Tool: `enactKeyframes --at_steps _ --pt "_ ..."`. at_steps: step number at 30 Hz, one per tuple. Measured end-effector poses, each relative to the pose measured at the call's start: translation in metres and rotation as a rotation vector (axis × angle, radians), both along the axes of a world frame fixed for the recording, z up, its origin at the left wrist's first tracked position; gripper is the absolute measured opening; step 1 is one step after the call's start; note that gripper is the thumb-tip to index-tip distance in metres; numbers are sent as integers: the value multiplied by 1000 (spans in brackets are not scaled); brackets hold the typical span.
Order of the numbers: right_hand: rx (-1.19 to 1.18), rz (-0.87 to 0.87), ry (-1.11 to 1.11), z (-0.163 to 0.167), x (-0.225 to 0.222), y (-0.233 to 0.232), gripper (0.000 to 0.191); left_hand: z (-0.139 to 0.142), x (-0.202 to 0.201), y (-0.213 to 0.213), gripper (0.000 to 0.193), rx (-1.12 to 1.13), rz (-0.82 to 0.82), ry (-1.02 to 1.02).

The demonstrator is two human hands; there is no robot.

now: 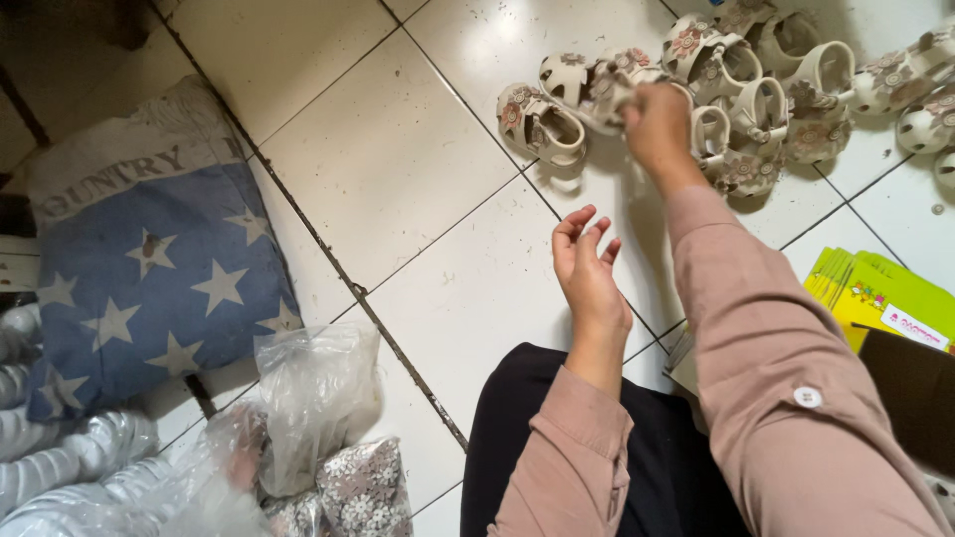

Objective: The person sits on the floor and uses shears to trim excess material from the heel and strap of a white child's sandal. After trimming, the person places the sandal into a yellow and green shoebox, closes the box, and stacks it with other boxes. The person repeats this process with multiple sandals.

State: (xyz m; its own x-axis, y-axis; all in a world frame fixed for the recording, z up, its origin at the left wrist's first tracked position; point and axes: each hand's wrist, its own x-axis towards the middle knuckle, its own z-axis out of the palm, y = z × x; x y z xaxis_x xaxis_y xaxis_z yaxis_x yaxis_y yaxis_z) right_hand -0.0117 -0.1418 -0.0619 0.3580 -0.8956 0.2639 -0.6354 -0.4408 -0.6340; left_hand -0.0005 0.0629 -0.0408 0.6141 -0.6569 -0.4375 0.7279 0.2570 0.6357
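Head view, right hand (659, 124) gripping sandal (607, 85)

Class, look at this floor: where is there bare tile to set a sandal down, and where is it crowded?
Bare tile lies between the star cushion and the left hand, and up towards the nearest sandal. It is crowded top right, where the right hand grips a sandal in the sandal pile, at the yellow cartons, and among the plastic bags.
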Motion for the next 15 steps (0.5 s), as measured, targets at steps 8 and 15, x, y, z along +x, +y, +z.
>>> enactKeyframes --at_steps 8,15 --pt "387 231 -707 78 -52 70 17 0 7 4 33 -187 19 -48" --pt "312 273 -400 165 -176 277 54 48 -24 61 79 -755 -360 246"
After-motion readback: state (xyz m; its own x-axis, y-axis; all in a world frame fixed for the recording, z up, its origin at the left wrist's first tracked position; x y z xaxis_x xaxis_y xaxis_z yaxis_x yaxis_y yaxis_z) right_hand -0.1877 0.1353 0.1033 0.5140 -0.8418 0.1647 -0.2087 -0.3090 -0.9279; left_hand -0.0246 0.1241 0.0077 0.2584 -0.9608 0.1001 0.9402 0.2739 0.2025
